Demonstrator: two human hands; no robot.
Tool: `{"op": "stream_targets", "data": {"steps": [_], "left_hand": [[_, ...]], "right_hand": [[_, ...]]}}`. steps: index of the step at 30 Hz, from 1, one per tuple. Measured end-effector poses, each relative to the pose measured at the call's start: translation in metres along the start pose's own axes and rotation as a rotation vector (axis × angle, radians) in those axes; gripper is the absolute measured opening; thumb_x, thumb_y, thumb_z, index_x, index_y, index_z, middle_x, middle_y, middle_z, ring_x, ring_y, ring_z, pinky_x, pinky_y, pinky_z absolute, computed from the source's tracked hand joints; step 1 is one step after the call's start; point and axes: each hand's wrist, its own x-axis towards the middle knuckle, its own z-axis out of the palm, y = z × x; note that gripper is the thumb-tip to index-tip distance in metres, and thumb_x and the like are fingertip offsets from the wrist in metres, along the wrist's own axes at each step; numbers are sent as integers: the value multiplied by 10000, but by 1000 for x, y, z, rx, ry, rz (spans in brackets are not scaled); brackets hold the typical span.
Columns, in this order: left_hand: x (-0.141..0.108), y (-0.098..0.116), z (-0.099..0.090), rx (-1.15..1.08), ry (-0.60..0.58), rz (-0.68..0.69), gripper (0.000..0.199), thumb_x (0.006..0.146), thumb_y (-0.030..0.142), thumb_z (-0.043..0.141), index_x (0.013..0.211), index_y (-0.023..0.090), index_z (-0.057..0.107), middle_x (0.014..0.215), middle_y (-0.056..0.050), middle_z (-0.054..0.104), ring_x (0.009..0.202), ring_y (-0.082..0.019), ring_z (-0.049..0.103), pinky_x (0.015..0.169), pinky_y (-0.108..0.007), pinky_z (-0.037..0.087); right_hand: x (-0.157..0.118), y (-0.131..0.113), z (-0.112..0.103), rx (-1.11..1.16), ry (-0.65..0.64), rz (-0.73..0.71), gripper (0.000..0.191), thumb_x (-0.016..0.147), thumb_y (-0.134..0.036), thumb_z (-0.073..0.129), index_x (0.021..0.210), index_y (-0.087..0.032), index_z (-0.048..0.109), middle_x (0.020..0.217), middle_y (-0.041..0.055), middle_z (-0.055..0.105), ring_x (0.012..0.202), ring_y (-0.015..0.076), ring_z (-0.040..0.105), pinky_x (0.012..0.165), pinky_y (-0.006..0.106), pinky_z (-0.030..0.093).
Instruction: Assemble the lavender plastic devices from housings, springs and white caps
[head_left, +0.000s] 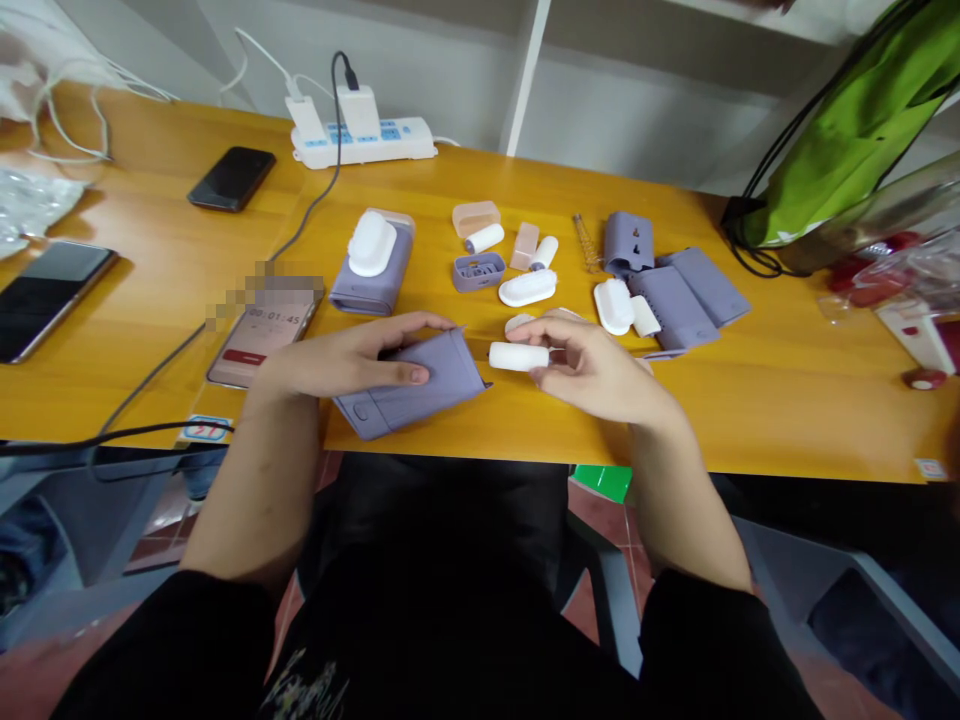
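Near the table's front edge, my left hand (360,358) is wrapped round a purple case (431,385), its thumb on the upper face. My right hand (592,362) pinches a white roller (519,357) by its right end, just right of the case's open end. Behind the right hand lie a white oval piece (528,288) and a purple oval holder (478,272). Another purple case (375,268) at the back left bears a white oval cap (372,243). To the right are flat purple panels (675,305) and a white cap (614,306).
A phone showing a timer (266,330) lies beside my left wrist. Two dark phones (231,179) are farther left. A white power strip (405,140) with a dark cable stands at the back. A spring (586,243) and pink pieces (476,217) lie behind; a green bag (847,140) is at right.
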Motion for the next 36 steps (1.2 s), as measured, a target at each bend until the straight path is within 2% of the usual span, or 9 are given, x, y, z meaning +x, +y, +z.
{"op": "stream_targets", "data": {"steps": [5, 13, 15, 18, 21, 23, 28, 32, 36], "left_hand": [[2, 3, 3, -52, 40, -9, 830, 1083, 679, 859, 1780, 292, 629, 1673, -137, 772, 1409, -337, 780, 1142, -375, 673], [3, -1, 3, -34, 23, -20, 889, 1067, 725, 849, 1801, 279, 621, 1655, -158, 781, 1408, -361, 783, 1185, -429, 669], [3, -3, 3, -8, 33, -23, 885, 1053, 747, 858, 1778, 283, 653, 1672, -162, 778, 1463, -384, 763, 1231, -463, 654], [4, -5, 3, -4, 54, 1, 863, 1041, 751, 871, 1749, 291, 694, 1683, -163, 778, 1506, -403, 749, 1277, -499, 635], [5, -5, 6, -56, 61, 41, 850, 1040, 724, 888, 1740, 280, 702, 1665, -171, 787, 1466, -386, 773, 1236, -472, 661], [6, -5, 8, -96, 61, 77, 815, 1049, 683, 899, 1730, 279, 706, 1643, -172, 794, 1429, -368, 786, 1172, -436, 683], [7, -1, 12, -165, 49, 140, 824, 1082, 537, 907, 1811, 300, 606, 1374, -138, 857, 1103, -267, 813, 873, -314, 669], [9, 2, 15, -153, 51, 161, 822, 1076, 547, 914, 1798, 292, 614, 1453, -145, 831, 1152, -269, 783, 928, -330, 657], [8, 3, 17, -134, 68, 152, 845, 1071, 578, 907, 1806, 288, 606, 1484, -145, 823, 1180, -291, 781, 957, -359, 651]], "right_hand": [[-1, -16, 12, -274, -33, -9, 327, 859, -90, 730, 1147, -237, 781, 1157, 70, 807, 1016, 260, 717, 954, 406, 546], [-1, -20, 32, -621, -151, 116, 228, 1023, -158, 716, 1249, -186, 720, 1213, 199, 813, 1074, 360, 736, 895, 452, 527], [1, -18, 29, -562, -149, 68, 287, 1020, -149, 732, 1303, -193, 751, 1263, 192, 830, 1134, 366, 747, 949, 468, 553], [7, -12, 20, -279, -18, -3, 362, 1027, -163, 730, 1377, -225, 801, 1351, 134, 859, 1205, 327, 761, 1054, 473, 578], [15, -8, 16, 116, 90, 12, 279, 1045, -319, 778, 1296, -212, 835, 1186, 78, 862, 1012, 252, 743, 926, 416, 588], [20, -7, 16, 295, 41, 41, 297, 1013, -406, 846, 1234, -208, 849, 1035, 37, 822, 894, 213, 688, 825, 374, 557], [29, -10, 22, 355, -94, 50, 344, 992, -452, 896, 1219, -195, 877, 881, -23, 726, 804, 167, 596, 765, 336, 497], [31, -11, 25, 352, -92, 36, 304, 1004, -467, 890, 1154, -203, 877, 872, -24, 696, 802, 163, 566, 764, 328, 481], [27, -10, 31, 399, -65, 76, 331, 983, -519, 929, 1128, -227, 873, 961, 12, 768, 881, 198, 633, 821, 347, 538]]}}
